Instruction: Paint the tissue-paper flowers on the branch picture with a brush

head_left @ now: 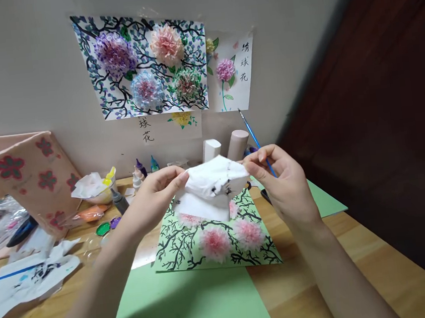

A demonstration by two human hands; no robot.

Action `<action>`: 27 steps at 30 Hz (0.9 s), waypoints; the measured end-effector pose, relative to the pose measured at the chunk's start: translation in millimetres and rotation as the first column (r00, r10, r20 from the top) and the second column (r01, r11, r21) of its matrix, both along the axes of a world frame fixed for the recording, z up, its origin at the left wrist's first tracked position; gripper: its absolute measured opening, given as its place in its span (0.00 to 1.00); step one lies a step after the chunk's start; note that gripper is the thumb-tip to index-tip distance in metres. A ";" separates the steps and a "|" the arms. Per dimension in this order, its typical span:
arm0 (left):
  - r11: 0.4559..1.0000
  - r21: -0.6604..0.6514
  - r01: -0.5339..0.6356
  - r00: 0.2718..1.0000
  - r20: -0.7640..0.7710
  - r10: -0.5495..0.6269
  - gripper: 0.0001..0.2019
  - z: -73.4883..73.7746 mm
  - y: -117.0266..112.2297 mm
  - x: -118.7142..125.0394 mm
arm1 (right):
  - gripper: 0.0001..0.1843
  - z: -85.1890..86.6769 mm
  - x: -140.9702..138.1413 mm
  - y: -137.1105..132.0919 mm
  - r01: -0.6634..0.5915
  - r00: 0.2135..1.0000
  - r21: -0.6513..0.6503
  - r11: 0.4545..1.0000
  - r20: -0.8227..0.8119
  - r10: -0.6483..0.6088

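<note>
Both hands were closed in pinches on a white tissue (215,186), left hand (155,193) and right hand (281,182) at opposite edges, stretching it flat above the flower painting (213,237) on the table (379,263).

Soft, even light; the right of the frame falls dark. Wide-lens bending at the edges; a faint forearm shadow on the flat green paper sheet (190,308).

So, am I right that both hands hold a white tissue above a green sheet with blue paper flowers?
Nearly: the head view shows pink paper flowers, not blue; left hand and right hand hold the white tissue above the green sheet.
</note>
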State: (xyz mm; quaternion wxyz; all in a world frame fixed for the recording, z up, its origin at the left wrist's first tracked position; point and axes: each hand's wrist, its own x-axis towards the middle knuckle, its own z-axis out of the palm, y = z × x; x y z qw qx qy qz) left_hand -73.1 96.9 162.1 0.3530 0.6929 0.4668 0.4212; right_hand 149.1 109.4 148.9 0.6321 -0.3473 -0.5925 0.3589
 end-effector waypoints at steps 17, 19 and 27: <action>0.992 0.103 -0.071 0.996 -0.054 0.077 0.14 4.7 3.9 -8.3 | 0.19 8.8 15.7 -3.3 -0.076 0.993 -0.168 0.983 0.074 0.090; 0.996 0.078 -0.032 0.996 -0.083 0.038 0.14 6.3 4.4 -11.4 | 0.18 8.0 19.2 -2.1 -0.100 0.990 -0.177 0.979 0.079 0.116; 0.952 -0.281 0.123 0.892 0.451 0.017 0.33 -3.9 18.7 -8.9 | 0.16 5.0 16.5 -1.3 0.025 1.000 -0.053 0.998 0.014 -0.025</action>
